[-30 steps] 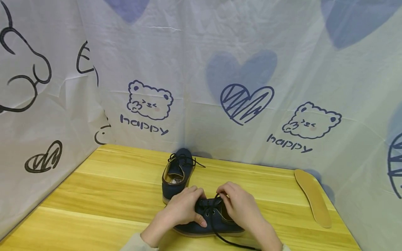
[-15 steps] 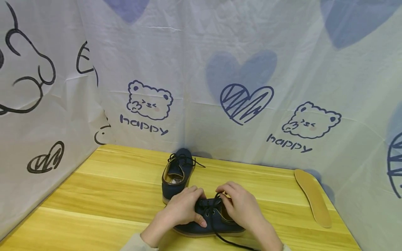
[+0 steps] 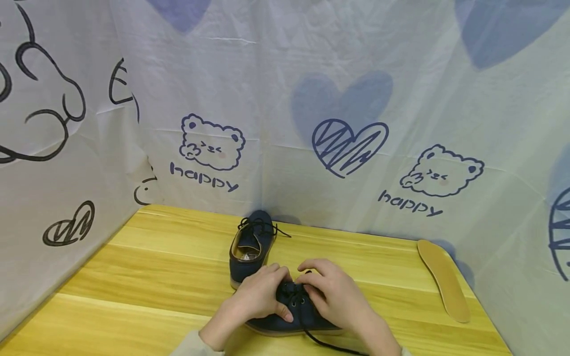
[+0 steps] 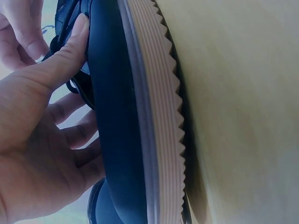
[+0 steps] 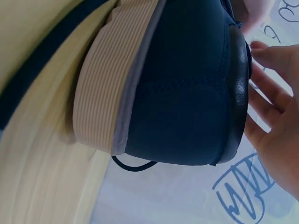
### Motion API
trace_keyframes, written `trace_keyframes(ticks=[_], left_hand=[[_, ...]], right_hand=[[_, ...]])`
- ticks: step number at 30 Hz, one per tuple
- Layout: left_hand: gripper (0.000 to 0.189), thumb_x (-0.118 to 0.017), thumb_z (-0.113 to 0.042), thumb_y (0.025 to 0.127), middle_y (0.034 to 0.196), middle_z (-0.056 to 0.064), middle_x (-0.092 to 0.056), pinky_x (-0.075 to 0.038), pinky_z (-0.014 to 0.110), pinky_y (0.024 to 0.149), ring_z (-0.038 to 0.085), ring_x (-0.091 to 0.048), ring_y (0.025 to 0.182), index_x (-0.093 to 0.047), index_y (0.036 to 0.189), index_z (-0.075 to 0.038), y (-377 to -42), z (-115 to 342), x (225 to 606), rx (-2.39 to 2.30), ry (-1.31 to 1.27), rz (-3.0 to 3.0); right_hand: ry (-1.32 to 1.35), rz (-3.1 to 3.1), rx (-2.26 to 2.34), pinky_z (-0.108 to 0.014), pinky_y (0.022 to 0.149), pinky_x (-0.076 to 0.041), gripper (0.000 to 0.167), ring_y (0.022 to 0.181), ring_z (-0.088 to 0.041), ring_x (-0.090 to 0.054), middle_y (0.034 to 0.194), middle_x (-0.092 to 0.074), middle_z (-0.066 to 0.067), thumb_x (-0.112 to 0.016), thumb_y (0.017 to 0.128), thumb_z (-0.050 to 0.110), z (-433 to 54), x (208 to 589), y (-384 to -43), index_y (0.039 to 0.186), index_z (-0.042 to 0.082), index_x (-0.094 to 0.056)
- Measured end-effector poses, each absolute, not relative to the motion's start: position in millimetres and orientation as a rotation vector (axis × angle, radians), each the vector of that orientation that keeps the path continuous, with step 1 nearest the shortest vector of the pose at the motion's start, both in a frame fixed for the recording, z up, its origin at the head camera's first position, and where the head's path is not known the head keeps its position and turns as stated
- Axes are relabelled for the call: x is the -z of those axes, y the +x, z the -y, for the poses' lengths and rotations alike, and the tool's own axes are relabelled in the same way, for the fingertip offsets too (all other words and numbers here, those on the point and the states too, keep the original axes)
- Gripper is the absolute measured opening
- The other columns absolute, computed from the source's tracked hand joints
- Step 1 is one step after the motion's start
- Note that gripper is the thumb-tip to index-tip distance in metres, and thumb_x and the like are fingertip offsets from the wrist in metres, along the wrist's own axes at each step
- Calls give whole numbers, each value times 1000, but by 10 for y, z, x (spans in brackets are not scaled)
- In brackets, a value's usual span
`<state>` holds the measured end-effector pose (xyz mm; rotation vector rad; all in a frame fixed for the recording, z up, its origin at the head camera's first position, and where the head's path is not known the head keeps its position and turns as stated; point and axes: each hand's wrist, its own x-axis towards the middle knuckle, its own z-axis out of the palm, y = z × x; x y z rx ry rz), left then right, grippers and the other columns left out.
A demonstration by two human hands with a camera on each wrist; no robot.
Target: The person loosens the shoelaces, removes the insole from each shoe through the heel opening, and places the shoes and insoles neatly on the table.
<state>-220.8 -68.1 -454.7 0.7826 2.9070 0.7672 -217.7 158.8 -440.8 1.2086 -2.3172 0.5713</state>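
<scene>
Clamping the shoe (image 3: 313,320) with my left hand (image 3: 260,293); can't tell if my right hand (image 3: 332,292) grips; weak pinch might drop lace (image 5: 44,52).

Left grip (image 3: 261,292), thumb (image 3: 283,312) spread, right grip (image 3: 338,297), fingers (image 3: 314,280) bent, forearms (image 3: 219,327) converging

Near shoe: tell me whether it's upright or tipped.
Upright. The near shoe has its ribbed sole down towards the table, lacing on top.

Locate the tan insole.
In the head view, the tan insole lies on the right side of the wooden tabletop, right of the right hand.
</scene>
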Motion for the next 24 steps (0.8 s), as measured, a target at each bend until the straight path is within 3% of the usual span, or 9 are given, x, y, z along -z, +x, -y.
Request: trace_keyframes(ticks=[10, 24], left_hand=[[62, -97, -49, 62, 93, -10, -54, -50, 33, 72, 13, -54, 86, -65, 107, -22, -2189, 687, 4535, -779, 788, -2905], [61, -97, -51, 61, 93, -10, -54, -50, 33, 72, 12, -53, 86, -65, 106, -23, -2192, 693, 4576, -777, 795, -2914]], right_hand=[[1230, 2357, -531, -36, 89, -57, 21, 103, -14, -64, 109, -67, 5, -82, 85, 1, -1574, 4423, -2168, 96, 18, -78], [1146, 2369, -504, -32, 81, -58, 22, 96, -12, -64, 104, -65, 7, -83, 85, 2, -1596, 4482, -2175, 94, 21, -77]])
